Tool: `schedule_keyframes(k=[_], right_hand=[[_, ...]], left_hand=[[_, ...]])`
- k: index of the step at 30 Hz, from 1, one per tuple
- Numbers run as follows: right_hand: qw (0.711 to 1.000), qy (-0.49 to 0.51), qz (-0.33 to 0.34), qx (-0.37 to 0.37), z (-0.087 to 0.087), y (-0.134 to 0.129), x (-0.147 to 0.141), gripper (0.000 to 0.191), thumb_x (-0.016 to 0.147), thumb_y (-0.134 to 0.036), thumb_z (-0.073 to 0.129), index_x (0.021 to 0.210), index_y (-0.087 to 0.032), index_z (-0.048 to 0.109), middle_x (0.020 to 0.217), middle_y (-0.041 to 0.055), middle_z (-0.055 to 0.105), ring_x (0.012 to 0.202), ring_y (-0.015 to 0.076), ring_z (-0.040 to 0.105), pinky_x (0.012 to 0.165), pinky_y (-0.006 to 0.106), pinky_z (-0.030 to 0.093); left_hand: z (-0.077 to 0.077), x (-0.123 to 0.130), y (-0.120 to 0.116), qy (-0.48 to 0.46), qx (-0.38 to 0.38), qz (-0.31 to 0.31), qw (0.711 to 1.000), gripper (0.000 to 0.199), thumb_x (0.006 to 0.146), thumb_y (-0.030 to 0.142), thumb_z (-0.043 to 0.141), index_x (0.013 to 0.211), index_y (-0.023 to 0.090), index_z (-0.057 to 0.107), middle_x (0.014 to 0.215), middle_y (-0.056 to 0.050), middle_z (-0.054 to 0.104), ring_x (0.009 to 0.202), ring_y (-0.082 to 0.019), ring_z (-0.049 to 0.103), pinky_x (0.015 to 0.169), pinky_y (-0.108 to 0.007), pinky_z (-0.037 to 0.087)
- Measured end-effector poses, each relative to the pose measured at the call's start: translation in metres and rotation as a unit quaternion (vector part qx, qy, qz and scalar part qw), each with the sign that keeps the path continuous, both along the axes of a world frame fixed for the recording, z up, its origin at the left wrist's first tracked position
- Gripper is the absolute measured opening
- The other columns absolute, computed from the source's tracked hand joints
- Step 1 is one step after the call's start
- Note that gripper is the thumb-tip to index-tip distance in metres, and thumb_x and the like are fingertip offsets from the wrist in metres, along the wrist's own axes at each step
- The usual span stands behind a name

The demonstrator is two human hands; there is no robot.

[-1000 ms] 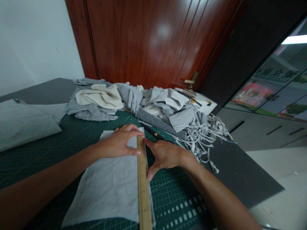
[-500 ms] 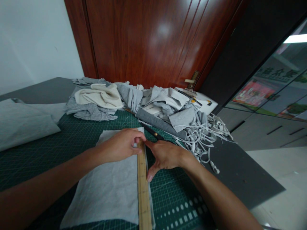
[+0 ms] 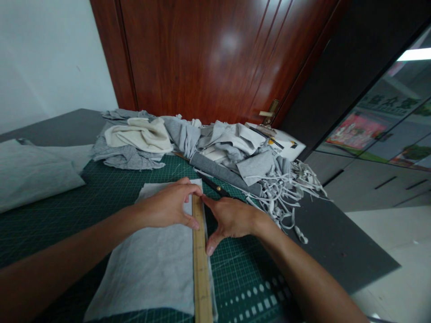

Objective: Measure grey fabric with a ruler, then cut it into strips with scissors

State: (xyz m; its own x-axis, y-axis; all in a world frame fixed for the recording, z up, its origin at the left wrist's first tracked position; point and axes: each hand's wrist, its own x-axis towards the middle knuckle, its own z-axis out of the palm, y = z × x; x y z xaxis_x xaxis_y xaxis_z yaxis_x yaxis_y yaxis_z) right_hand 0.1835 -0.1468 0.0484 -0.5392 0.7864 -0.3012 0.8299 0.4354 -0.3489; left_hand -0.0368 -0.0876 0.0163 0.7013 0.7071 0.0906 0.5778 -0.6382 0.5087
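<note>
A wooden ruler [image 3: 202,269] lies lengthwise along the right edge of a light grey cloth [image 3: 158,269] on a green cutting mat [image 3: 242,273]. My left hand [image 3: 175,204] rests over the cloth, thumb and fingers spread apart, their tips touching the ruler's left side and far end. On the other side, my right hand [image 3: 229,220] has its thumb and index finger stretched apart, with the tips at the ruler's right edge. Its other fingers are mostly hidden. Just beyond my right hand lie black scissors [image 3: 218,190].
Heaped grey and cream fabrics [image 3: 141,134] line the table's back, beside a dark grey roll [image 3: 225,172] and tangled cloth strips [image 3: 279,197]. A folded pale cloth [image 3: 37,172] lies left. Behind are a brown door [image 3: 202,58] and a cabinet [image 3: 377,175].
My left thumb has moved toward me along the ruler, and the gap between it and the fingers is wider. My right hand has hardly moved.
</note>
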Motion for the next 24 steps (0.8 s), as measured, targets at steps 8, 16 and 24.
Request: schedule_keyframes(k=[8,16,24], right_hand=[[1.0,0.003,0.003,0.0,-0.001,0.001,0.001,0.134,0.064,-0.071,0.096,0.167,-0.007,0.038,0.122,0.0232,0.08,0.109,0.0425,0.077,0.088,0.043,0.057],[1.0,-0.006,-0.005,-0.001,-0.005,0.002,0.002,0.139,0.062,-0.078,0.093,0.166,-0.005,0.04,0.131,0.0284,0.075,0.121,0.0488,0.073,0.097,0.05,0.058],[1.0,-0.003,-0.001,0.001,-0.005,0.002,0.0,0.139,0.063,-0.074,0.096,0.166,-0.002,0.038,0.129,0.0296,0.076,0.117,0.0482,0.075,0.094,0.051,0.059]], left_hand=[[0.002,0.002,-0.003,0.01,0.013,0.005,1.0,0.049,0.075,0.039,0.081,0.121,0.026,0.073,0.112,-0.006,0.065,0.105,-0.029,0.068,0.09,-0.039,0.052],[0.011,0.032,-0.014,0.1,0.044,0.141,0.984,0.033,0.092,0.032,0.061,0.121,0.017,0.059,0.093,-0.012,0.078,0.088,-0.034,0.077,0.072,-0.041,0.05],[0.011,0.043,0.011,0.135,0.053,0.14,0.979,0.041,0.079,0.031,0.072,0.117,0.02,0.062,0.108,-0.014,0.081,0.106,-0.037,0.078,0.084,-0.041,0.056]])
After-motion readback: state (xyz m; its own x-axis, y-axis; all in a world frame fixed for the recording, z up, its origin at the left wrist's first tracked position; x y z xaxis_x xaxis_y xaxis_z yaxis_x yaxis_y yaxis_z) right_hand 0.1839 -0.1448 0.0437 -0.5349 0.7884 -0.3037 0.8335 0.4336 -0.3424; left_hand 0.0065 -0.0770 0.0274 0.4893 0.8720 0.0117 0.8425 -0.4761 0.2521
